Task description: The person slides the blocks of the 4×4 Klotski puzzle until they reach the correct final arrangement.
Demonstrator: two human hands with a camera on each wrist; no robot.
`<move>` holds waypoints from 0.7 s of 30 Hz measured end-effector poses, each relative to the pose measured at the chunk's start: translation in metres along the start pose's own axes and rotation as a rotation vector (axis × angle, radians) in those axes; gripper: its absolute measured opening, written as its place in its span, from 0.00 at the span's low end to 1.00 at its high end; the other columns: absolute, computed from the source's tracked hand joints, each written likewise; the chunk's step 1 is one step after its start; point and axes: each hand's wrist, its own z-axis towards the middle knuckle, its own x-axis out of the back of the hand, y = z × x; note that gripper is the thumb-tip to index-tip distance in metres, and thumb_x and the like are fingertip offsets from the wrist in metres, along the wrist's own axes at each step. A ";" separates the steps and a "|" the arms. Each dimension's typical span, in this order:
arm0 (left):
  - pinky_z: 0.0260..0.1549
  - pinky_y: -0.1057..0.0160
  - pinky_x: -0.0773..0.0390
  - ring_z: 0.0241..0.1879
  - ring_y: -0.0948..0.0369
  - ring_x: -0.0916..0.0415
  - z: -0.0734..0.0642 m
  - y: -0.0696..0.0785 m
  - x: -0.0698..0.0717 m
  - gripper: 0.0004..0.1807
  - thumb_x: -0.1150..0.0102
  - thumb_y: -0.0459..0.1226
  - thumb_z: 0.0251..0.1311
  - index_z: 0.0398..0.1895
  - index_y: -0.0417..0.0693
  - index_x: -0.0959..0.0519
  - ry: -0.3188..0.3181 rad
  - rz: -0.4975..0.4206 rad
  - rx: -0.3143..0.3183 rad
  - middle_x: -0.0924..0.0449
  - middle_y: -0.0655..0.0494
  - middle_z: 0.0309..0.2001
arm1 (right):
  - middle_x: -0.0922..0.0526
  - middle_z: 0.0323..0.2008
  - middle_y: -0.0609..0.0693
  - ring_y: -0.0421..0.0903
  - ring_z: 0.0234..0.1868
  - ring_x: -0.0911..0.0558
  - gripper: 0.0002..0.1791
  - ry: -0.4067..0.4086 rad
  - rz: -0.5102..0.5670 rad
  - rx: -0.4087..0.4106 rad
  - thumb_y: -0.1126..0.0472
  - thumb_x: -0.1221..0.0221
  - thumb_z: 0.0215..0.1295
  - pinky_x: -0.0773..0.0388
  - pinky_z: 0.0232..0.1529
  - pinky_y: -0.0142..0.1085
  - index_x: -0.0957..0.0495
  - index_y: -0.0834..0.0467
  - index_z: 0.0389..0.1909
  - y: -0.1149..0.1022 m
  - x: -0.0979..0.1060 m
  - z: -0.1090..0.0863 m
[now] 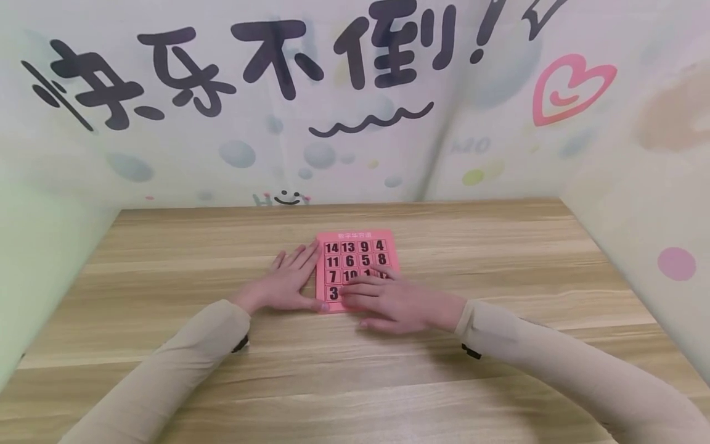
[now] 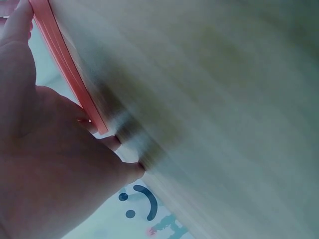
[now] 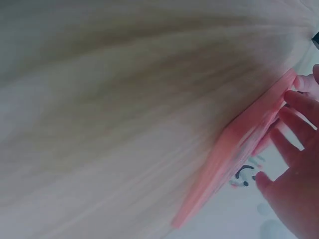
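Note:
A pink sliding number puzzle (image 1: 357, 253) lies flat on the wooden table. Its top rows read 14, 13, 9, 4 and 11, 6, 5, 8; below, 7, 10 and 3 show on the left. Along the puzzle's left edge rests my left hand (image 1: 286, 283), fingers extended and thumb at the lower left corner. The left wrist view shows this hand (image 2: 55, 149) against the puzzle's side (image 2: 70, 64). My right hand (image 1: 400, 302) lies over the lower right tiles, fingers fairly straight, fingertips on the face. It covers most of the bottom row. In the right wrist view its fingers (image 3: 298, 127) spread above the puzzle (image 3: 234, 139).
The wood-grain table (image 1: 333, 382) extends around the puzzle on every side. Behind it stands a white wall covering (image 1: 355, 166) with large dark characters and a pink heart (image 1: 571, 89). Pale side panels border the table left and right. Each wrist carries a small black device.

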 end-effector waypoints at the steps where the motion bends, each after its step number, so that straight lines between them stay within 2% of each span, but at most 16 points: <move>1: 0.59 0.43 0.69 0.66 0.48 0.72 0.000 0.000 0.000 0.60 0.53 0.68 0.46 0.68 0.39 0.66 -0.001 0.003 0.000 0.75 0.48 0.69 | 0.39 0.63 0.47 0.47 0.64 0.43 0.27 0.008 0.003 0.004 0.44 0.58 0.66 0.54 0.62 0.52 0.37 0.52 0.62 0.001 0.000 -0.002; 8: 0.60 0.44 0.70 0.66 0.49 0.72 0.000 -0.001 -0.001 0.61 0.54 0.70 0.44 0.68 0.41 0.67 0.000 0.013 0.008 0.75 0.49 0.69 | 0.36 0.62 0.47 0.47 0.63 0.41 0.26 0.031 0.043 -0.019 0.46 0.55 0.65 0.51 0.62 0.51 0.35 0.54 0.61 0.005 0.000 -0.016; 21: 0.59 0.43 0.70 0.66 0.48 0.72 0.000 -0.001 0.000 0.61 0.52 0.69 0.44 0.68 0.39 0.66 -0.001 -0.001 0.002 0.75 0.48 0.69 | 0.33 0.60 0.48 0.47 0.61 0.38 0.23 0.077 0.038 -0.029 0.49 0.52 0.64 0.50 0.61 0.53 0.32 0.53 0.58 0.015 -0.002 -0.041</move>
